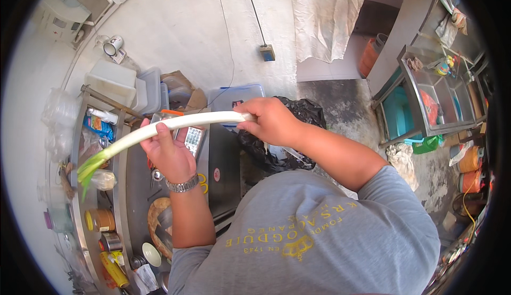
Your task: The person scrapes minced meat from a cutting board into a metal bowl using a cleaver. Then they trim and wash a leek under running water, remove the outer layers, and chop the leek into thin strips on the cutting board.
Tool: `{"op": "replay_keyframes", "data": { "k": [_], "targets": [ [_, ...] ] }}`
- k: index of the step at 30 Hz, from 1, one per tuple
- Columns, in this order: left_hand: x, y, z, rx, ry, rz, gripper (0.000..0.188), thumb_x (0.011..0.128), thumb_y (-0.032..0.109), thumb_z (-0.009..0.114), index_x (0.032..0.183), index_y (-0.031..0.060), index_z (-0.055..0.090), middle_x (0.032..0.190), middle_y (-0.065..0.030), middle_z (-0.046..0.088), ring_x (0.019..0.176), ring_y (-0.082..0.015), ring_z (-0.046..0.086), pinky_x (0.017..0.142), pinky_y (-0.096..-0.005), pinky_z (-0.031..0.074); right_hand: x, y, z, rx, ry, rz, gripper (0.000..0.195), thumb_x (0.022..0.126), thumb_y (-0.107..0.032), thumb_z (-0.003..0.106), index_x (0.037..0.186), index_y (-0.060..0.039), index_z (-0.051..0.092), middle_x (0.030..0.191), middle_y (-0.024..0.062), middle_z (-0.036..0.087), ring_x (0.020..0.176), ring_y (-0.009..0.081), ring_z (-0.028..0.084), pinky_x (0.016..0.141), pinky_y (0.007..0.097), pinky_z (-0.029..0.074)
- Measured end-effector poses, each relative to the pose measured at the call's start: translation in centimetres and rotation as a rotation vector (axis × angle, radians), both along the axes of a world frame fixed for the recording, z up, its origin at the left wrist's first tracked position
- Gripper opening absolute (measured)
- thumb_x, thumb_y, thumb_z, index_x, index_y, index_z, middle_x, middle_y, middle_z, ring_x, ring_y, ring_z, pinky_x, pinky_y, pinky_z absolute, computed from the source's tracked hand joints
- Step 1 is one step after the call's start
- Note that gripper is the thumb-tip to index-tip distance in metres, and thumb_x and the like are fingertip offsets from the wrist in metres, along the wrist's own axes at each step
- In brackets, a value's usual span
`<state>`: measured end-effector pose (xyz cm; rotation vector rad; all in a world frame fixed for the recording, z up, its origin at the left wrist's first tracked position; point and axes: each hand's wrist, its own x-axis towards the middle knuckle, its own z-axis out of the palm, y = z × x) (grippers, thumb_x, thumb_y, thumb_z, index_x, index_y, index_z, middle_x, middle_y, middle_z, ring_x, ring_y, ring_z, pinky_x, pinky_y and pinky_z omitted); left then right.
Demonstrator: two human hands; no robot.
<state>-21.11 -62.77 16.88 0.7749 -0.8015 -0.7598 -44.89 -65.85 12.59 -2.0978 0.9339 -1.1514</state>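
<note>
A long leek or large green onion (199, 120) spans the space between my hands, white along most of its length, with trimmed green leaves at the far left. My left hand (172, 153), wearing a metal watch, holds it around the middle, thumb in front and fingers behind. At the root end my right hand (273, 120) pinches the stalk between thumb and fingers. Below the right hand is an open black plastic bag (311, 113) with scraps inside. Behind the left hand, a calculator (194, 141) lies on the steel table (137, 175).
Left shelf holds a brown-filled jar (104, 220), a yellow box (114, 270) and plastic bags. A round wooden board (159, 219), a white bowl (151, 254) and yellow-handled scissors (203, 184) are on the table side. Plastic tubs (113, 80) stand by the wall; a steel sink (437, 95) stands right.
</note>
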Motion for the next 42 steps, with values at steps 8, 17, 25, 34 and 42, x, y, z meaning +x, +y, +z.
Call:
{"op": "replay_keyframes", "data": {
  "k": [8,17,25,34,42],
  "targets": [
    [-0.6,0.8,-0.1,-0.016,-0.176,-0.226,0.067,0.101,0.000,0.052,0.155,0.0124,0.015,0.125,-0.0225,0.062,0.111,-0.0413,0.067,0.089,-0.0495,0.062,-0.6,0.8,2.5,0.133,0.130,0.078,0.017,0.090,-0.017,0.070,0.100,-0.0045,0.075,0.088,0.0176,0.071,0.082,0.0383,0.066,0.073,0.0451,0.053],
    [-1.2,1.1,-0.1,-0.010,-0.196,-0.232,0.067,0.101,0.001,0.055,0.155,0.0085,0.015,0.119,-0.0191,0.065,0.108,-0.0432,0.067,0.085,-0.0473,0.065,-1.5,0.9,2.1,-0.093,0.275,0.091,0.010,0.089,-0.011,0.067,0.091,-0.0023,0.073,0.083,0.0178,0.069,0.079,0.0394,0.065,0.072,0.0462,0.053],
    [-1.5,0.9,-0.3,-0.008,-0.176,-0.245,0.064,0.100,0.001,0.056,0.153,0.0068,0.019,0.119,-0.0203,0.066,0.108,-0.0443,0.067,0.084,-0.0467,0.065,-1.6,0.6,1.5,-0.131,0.391,0.121,0.010,0.088,-0.011,0.065,0.085,-0.0024,0.070,0.080,0.0167,0.067,0.077,0.0393,0.064,0.071,0.0470,0.053],
    [-1.4,0.9,-0.6,0.001,-0.152,-0.269,0.065,0.100,-0.001,0.055,0.153,0.0065,0.019,0.119,-0.0210,0.066,0.109,-0.0453,0.067,0.085,-0.0478,0.065,-0.9,0.9,1.0,-0.143,0.437,0.049,0.007,0.081,-0.010,0.067,0.077,-0.0043,0.064,0.077,0.0151,0.063,0.072,0.0380,0.063,0.069,0.0466,0.052],
    [-1.3,1.1,-0.7,0.016,-0.133,-0.311,0.066,0.099,-0.001,0.056,0.153,0.0071,0.018,0.120,-0.0191,0.065,0.112,-0.0452,0.065,0.088,-0.0494,0.064,-1.4,0.1,0.3,-0.039,0.186,0.014,0.004,0.080,-0.006,0.066,0.081,-0.0028,0.067,0.076,0.0164,0.066,0.071,0.0387,0.063,0.067,0.0440,0.052]
  ]
}}
